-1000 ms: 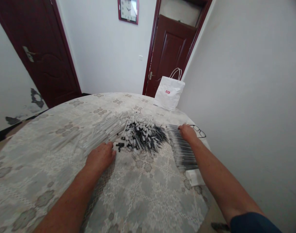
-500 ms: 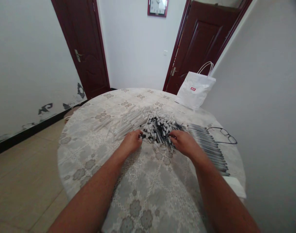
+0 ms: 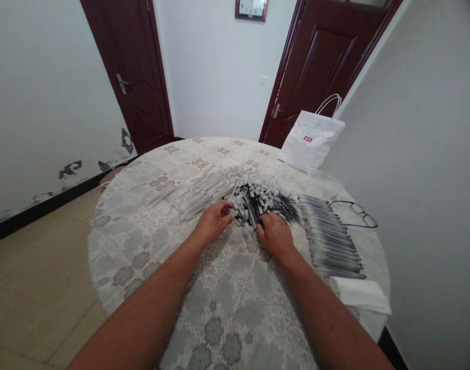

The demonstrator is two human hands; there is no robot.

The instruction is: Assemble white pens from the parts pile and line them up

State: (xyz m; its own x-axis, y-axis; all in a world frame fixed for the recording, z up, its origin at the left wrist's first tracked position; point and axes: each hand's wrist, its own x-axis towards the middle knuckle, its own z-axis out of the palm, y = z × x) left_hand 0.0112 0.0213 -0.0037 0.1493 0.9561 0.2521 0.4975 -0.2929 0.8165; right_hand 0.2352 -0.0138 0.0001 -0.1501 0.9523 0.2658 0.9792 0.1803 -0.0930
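Observation:
A mixed pile of small white pieces and thin black sticks, which look like pen parts (image 3: pixel 258 194), lies in the middle of the table. My left hand (image 3: pixel 215 221) is at the pile's near left edge, fingers curled in towards the thumb; anything between them is too small to make out. At the pile's near side, my right hand (image 3: pixel 275 234) has its fingers closed at the end of a dark, slim stick. What exactly it grips is hidden. Long, translucent white tubes (image 3: pixel 208 192) lie heaped just beyond my left hand.
On the right, a row of slim grey pens (image 3: pixel 333 236) lies side by side, with eyeglasses (image 3: pixel 360 215) beyond it and a folded white packet (image 3: pixel 360 294) nearer me. A white paper bag (image 3: pixel 312 141) stands at the back right. A patterned cloth covers the round table (image 3: pixel 215 329).
My right hand has moved left and closer to me, uncovering black sticks at the pile's right. My left hand has shifted slightly right, and the black pieces seen at its fingertips no longer show.

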